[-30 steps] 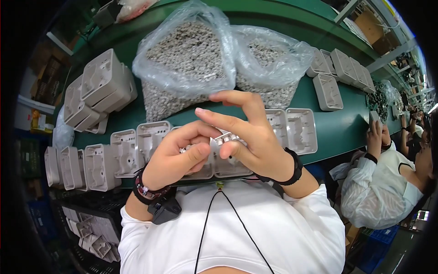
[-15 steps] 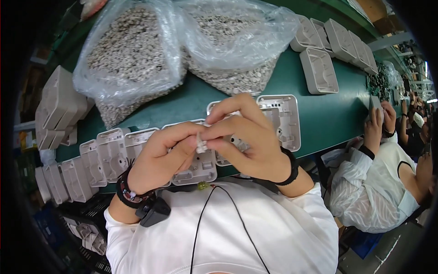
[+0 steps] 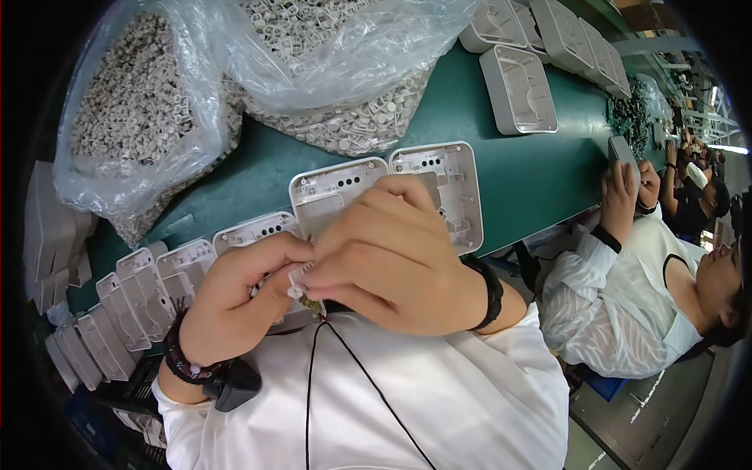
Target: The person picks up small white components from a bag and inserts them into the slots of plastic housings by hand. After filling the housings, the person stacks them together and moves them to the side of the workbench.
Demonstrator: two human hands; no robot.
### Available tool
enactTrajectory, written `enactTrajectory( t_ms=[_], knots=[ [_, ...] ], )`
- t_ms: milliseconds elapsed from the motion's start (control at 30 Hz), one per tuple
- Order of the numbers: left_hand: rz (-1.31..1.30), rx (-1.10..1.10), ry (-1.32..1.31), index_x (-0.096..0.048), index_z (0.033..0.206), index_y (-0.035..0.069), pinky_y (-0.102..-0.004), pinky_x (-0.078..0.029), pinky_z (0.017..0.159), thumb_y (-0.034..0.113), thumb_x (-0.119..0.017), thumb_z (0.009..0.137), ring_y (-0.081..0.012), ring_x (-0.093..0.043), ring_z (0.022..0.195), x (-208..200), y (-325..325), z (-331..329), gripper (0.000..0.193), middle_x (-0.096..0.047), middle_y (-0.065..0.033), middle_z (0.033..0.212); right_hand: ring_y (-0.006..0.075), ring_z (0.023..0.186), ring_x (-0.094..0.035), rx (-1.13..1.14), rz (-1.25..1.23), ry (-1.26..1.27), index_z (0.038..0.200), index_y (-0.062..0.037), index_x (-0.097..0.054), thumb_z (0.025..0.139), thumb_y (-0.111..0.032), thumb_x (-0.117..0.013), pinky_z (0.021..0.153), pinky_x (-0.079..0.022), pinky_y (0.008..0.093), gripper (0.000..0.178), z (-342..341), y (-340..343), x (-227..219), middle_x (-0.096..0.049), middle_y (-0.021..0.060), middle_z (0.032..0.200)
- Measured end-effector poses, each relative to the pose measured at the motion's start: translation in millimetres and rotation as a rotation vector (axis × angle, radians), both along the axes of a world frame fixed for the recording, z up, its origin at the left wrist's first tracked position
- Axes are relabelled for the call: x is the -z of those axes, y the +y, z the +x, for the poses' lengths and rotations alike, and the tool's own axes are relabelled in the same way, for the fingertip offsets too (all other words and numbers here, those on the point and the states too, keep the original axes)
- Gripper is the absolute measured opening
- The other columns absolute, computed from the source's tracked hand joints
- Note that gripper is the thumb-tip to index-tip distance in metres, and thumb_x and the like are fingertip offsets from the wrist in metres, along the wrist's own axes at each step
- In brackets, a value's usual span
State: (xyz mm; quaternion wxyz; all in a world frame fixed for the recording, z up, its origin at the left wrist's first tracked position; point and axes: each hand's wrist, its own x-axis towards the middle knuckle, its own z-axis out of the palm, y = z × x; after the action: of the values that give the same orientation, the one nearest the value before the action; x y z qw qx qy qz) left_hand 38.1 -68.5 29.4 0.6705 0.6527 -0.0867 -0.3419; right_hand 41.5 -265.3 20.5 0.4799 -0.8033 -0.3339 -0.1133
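Observation:
Small off-white plastic pieces (image 3: 298,282) are pinched between the fingertips of both hands, close to my chest. My left hand (image 3: 239,290) is closed on them with thumb and finger. Over them bends my right hand (image 3: 392,262), its fingers also closed on the small pieces. Their exact shape is mostly hidden by the fingers. Just beyond and beneath the hands lie open off-white plastic housings, one housing (image 3: 329,184) partly covered by my right hand and another housing (image 3: 446,192) to its right.
A clear bag (image 3: 133,117) of small grey-white parts and a second bag (image 3: 345,102) stand at the back. Housings (image 3: 180,270) line the green table (image 3: 540,184) at left; more housings (image 3: 521,86) sit far right. A co-worker (image 3: 627,290) works on the right, holding a grey housing.
The view has shifted, so the bags and housings appear further left and higher. Both hands have come closer to my chest, and my right hand covers more of the small pieces.

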Motion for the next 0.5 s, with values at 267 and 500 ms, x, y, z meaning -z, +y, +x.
enactTrajectory(
  t_ms=[267, 500],
  knots=[
    [0.075, -0.355, -0.083, -0.05, 0.092, 0.001, -0.0178, -0.021, 0.041, 0.027, -0.045, 0.096, -0.0006, -0.03, 0.044, 0.6, 43.5, -1.7, 0.027, -0.036, 0.0052, 0.055, 0.0207, 0.067, -0.052, 0.412, -0.39, -0.237, 0.072, -0.0088, -0.063, 0.06, -0.011, -0.071, 0.064, -0.035, 0.0305, 0.015, 26.1, -100.6, -26.3, -0.058, 0.0005, 0.077],
    [-0.016, -0.491, -0.053, -0.047, 0.09, 0.002, -0.0186, -0.02, 0.038, 0.027, -0.044, 0.096, -0.0012, -0.028, 0.04, 15.2, 65.8, -11.7, 0.026, -0.034, 0.005, 0.053, 0.0246, 0.09, -0.048, 0.118, -0.75, -0.081, 0.07, -0.0089, -0.063, 0.061, -0.011, -0.072, 0.074, -0.041, 0.0347, 0.014, 55.7, -103.5, 33.3, -0.053, 0.0039, 0.097]
  ],
)
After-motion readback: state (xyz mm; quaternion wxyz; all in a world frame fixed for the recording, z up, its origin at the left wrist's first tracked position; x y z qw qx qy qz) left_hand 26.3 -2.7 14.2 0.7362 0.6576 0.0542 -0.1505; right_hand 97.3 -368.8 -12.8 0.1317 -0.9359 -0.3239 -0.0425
